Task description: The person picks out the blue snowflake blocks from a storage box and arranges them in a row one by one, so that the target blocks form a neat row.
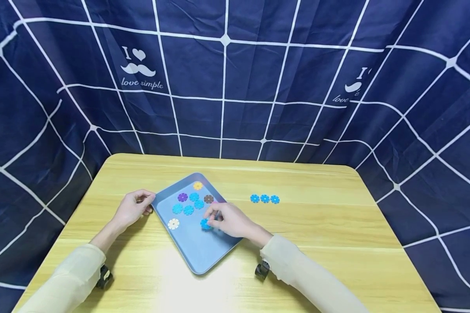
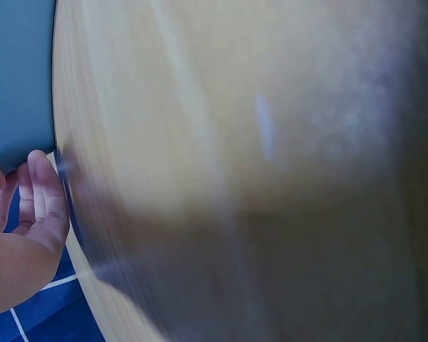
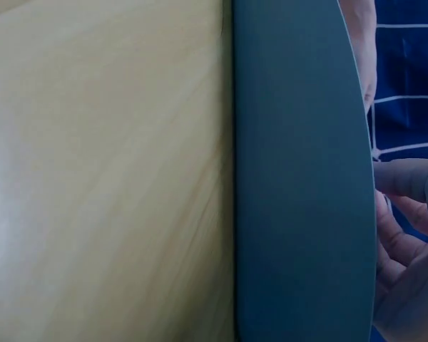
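A grey-blue tray (image 1: 201, 250) stands at an angle on the table, with several notched interlocking discs inside it. My left hand (image 1: 131, 208) holds the tray's left corner between thumb and fingers; the left wrist view shows the fingertips (image 2: 37, 158) right at that corner. Over the tray's right half, my right hand (image 1: 231, 219) pinches a blue interlocking disc (image 1: 205, 224). In the right wrist view the tray wall (image 3: 299, 178) hides that disc and the fingertips. Light blue discs (image 1: 188, 210), a purple disc (image 1: 182, 197), and a brown disc (image 1: 208, 198) lie farther back in the tray.
Three blue discs (image 1: 264, 198) lie in a row on the wooden table (image 1: 317, 226), right of the tray. A cream disc (image 1: 173, 224) and an orange disc (image 1: 197, 185) lie near the tray's walls. Dark blue gridded cloth (image 1: 196, 117) hangs behind and beside the table.
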`<state>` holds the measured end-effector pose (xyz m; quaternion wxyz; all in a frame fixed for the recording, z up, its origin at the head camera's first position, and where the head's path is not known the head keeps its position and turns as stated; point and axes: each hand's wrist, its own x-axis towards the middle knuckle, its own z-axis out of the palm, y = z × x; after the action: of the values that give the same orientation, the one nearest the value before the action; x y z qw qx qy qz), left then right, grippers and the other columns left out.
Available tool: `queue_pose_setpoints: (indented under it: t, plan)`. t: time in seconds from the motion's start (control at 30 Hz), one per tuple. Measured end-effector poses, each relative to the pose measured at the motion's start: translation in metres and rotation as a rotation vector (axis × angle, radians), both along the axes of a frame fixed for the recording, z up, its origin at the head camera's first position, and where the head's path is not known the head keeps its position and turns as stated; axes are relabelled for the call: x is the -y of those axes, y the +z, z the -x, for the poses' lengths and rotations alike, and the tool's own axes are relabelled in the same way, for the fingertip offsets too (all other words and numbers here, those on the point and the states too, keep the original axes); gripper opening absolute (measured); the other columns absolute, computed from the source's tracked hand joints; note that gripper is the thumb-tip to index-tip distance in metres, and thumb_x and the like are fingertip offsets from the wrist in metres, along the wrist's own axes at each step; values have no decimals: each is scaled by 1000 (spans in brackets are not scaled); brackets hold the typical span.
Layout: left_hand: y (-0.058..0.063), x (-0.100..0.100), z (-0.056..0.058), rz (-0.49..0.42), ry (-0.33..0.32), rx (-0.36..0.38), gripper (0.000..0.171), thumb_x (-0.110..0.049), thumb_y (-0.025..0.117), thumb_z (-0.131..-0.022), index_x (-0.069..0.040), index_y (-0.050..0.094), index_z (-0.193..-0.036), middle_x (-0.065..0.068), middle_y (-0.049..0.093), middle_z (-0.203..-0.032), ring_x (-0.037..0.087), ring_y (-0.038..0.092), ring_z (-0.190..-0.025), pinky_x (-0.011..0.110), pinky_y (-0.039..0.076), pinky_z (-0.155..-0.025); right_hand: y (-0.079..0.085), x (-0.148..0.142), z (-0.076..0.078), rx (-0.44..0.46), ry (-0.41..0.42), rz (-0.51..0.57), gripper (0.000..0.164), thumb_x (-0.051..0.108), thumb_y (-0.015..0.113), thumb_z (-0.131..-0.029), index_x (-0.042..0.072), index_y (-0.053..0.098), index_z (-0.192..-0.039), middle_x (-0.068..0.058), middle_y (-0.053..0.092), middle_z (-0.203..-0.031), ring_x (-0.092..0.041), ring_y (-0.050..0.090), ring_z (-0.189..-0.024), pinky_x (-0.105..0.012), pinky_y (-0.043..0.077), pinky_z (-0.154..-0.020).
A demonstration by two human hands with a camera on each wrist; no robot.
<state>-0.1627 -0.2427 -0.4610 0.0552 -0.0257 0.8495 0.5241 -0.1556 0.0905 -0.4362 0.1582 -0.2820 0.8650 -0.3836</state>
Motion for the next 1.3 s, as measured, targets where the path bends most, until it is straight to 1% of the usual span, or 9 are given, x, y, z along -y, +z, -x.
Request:
queue_pose_setpoints:
  t: [0.2, 0.27, 0.43, 0.53, 0.7, 0.87, 1.03, 1.2, 1.3]
  plan:
    - [-1, 1, 0, -12, 0, -5, 34, -19, 59, -109, 10, 66, -124, 7, 72, -84, 9, 67, -68, 24, 57, -61, 4, -12, -3, 24, -48, 18, 10, 10, 73, -99, 10, 75, -109, -2, 71, -93, -6, 58, -70, -20, 49, -59]
    - [-1, 1, 0, -12, 1, -6, 34, -19, 60, -109, 10, 67, -124, 6, 72, -83, 9, 67, -68, 23, 57, -60, 5, -17, -4, 19, -65, 20, 10, 11, 73, -99, 12, 75, -109, 0, 71, -93, -7, 58, -71, -20, 48, -58]
    - [-3, 2, 1, -13, 4, -4, 34, -20, 60, -109, 10, 67, -124, 5, 71, -83, 9, 67, -68, 24, 57, -60, 7, -29, -4, -6, -97, 32, 9, 13, 73, -100, 15, 75, -108, 2, 71, -93, -10, 59, -76, -21, 47, -62]
    - [-3, 2, 1, -12, 4, -3, 35, -21, 60, -109, 9, 67, -125, 5, 71, -84, 9, 67, -68, 24, 57, -61, 9, -35, -3, -13, -109, 46, 11, 14, 73, -99, 15, 75, -110, 0, 71, -94, -11, 60, -78, -21, 48, -65]
    - [-4, 3, 1, -8, 9, 2, 35, -22, 60, -109, 9, 67, -125, 5, 71, -83, 9, 67, -67, 24, 56, -59, 12, -46, -1, -20, -132, 57, 12, 16, 72, -100, 14, 76, -111, -1, 72, -95, -11, 61, -80, -22, 52, -67]
    - [-4, 3, 1, -3, 5, 4, 35, -23, 60, -109, 8, 67, -125, 4, 71, -83, 9, 67, -68, 24, 55, -58, 14, -57, 0, -33, -149, 75, 11, 16, 72, -99, 13, 76, -110, -3, 72, -95, -12, 63, -79, -23, 52, -68]
    - [-4, 3, 1, -6, 2, 8, 35, -22, 59, -110, 8, 67, -126, 5, 71, -84, 9, 67, -69, 25, 54, -58, 17, -70, 2, -47, -181, 90, 12, 15, 74, -98, 12, 76, -110, -5, 73, -95, -12, 64, -78, -24, 53, -67]
    - [-4, 3, 2, -11, 5, 5, 35, -21, 59, -109, 9, 67, -126, 5, 71, -85, 8, 66, -68, 24, 55, -59, 18, -84, 7, -82, -221, 113, 11, 13, 74, -97, 11, 76, -108, -5, 74, -94, -10, 63, -79, -24, 54, -72]
    - [-4, 3, 2, -13, 7, 9, 35, -21, 59, -109, 9, 67, -125, 3, 70, -83, 8, 66, -68, 24, 54, -58, 18, -94, 9, -92, -247, 126, 11, 11, 74, -96, 9, 76, -107, -7, 74, -93, -9, 62, -77, -24, 54, -71]
